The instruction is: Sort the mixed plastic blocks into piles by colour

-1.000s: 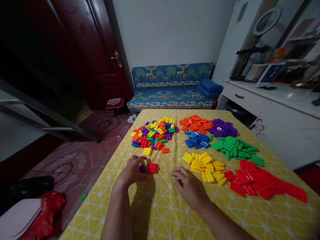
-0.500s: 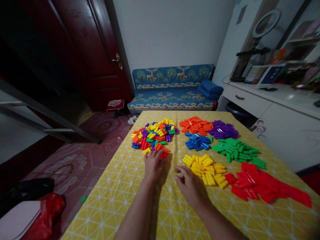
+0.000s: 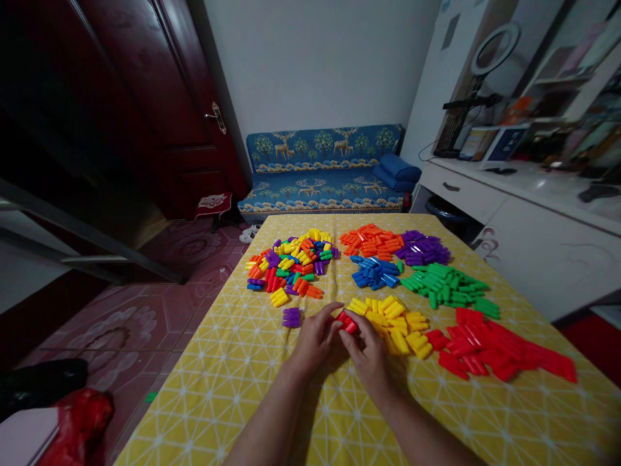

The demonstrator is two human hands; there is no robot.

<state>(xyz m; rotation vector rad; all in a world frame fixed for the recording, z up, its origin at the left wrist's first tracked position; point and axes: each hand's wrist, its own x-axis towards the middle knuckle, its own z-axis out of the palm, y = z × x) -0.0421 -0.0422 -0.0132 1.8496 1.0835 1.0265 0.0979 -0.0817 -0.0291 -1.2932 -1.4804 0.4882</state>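
Note:
Over the near middle of the table, a small red plastic building block (image 3: pixel 347 321) with rounded bullet-like ends sits between my hands. My left hand (image 3: pixel 315 340) closes on its left side, and the fingers of my right hand (image 3: pixel 367 346) close on its right side. My own fingers partly hide the block. Just left of my left hand lies a purple block (image 3: pixel 292 317), with a yellow block (image 3: pixel 279 297) a little beyond it. The mixed-colour pile (image 3: pixel 291 262) spreads farther off. Beside my right hand is a pile of yellow blocks (image 3: pixel 395 321).
Single-colour piles cover the right side: orange (image 3: pixel 371 241), purple (image 3: pixel 424 248), blue (image 3: pixel 373 272), green (image 3: pixel 444 285) and red (image 3: pixel 499 346). They stand on a yellow patterned tablecloth (image 3: pixel 233 388). Behind is a blue sofa (image 3: pixel 315 181); a white cabinet (image 3: pixel 543 220) stands to the right.
My left hand has come from the mixed pile toward my right hand, and both now hold the red block. A purple block now shows apart from the pile. The view has shifted slightly.

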